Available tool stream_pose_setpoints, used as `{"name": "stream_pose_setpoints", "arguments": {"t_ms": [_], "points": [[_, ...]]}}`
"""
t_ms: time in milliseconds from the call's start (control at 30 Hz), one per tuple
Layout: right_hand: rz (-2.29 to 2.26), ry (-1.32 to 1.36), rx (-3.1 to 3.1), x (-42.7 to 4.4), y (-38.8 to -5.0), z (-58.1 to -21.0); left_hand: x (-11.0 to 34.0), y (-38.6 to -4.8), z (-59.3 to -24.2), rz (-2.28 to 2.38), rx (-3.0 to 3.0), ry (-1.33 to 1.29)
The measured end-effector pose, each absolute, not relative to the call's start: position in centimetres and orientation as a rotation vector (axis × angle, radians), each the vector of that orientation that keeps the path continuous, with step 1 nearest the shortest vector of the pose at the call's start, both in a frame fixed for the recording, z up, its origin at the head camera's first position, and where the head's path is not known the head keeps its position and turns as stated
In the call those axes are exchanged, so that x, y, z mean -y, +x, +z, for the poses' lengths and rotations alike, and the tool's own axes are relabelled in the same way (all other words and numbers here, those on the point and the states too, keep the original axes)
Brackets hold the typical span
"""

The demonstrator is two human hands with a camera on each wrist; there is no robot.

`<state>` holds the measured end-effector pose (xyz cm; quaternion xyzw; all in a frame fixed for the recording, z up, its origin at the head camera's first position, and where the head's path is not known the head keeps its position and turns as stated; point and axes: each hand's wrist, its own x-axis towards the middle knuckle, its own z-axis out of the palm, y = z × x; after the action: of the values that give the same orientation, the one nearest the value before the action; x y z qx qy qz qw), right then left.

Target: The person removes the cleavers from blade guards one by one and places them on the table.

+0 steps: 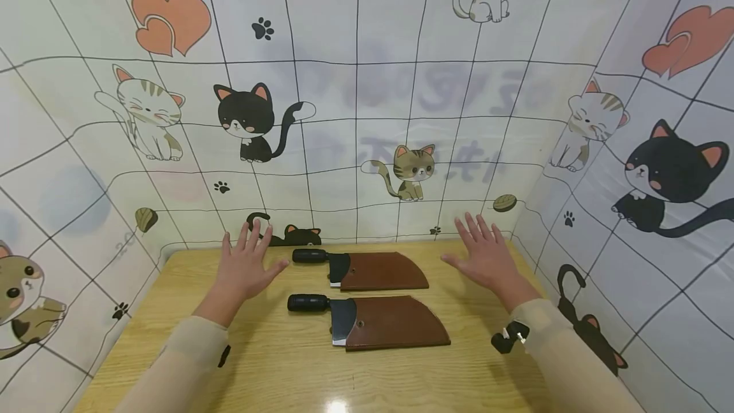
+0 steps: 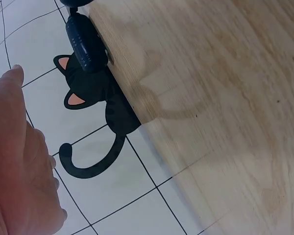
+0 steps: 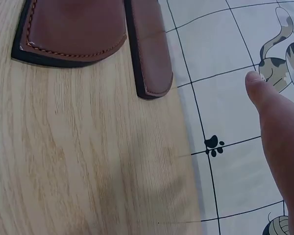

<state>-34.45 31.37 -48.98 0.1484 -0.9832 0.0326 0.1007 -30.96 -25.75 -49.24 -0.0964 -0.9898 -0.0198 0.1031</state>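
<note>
While the left hand (image 1: 245,271) and right hand (image 1: 487,263) spread empty fingers (image 1: 253,239) wide, both sheathed cleavers (image 1: 395,324), blades (image 1: 343,317) mostly hidden, seem stiff, perhaps heavy, best held by their handles (image 1: 308,303)

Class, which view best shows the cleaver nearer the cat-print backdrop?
The head view: it shows the cleaver end to end, black handle to brown sheath. The left wrist view shows mainly its handle; the right wrist view, only part of its sheath.
</note>
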Motion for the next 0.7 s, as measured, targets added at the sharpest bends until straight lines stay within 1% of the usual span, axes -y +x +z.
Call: {"name": "stream_pose_setpoints", "arguments": {"t_ms": [333,700], "points": [[0.108,0.483,2.873,-30.5,-32.9,-49.7,24.8,-29.8,-49.6,-0.074,2.890,-0.323],[0.122,0.581,2.830,-29.0,-31.1,-50.8,23.3,-28.6,-51.1,-0.153,2.817,-0.427]]}}
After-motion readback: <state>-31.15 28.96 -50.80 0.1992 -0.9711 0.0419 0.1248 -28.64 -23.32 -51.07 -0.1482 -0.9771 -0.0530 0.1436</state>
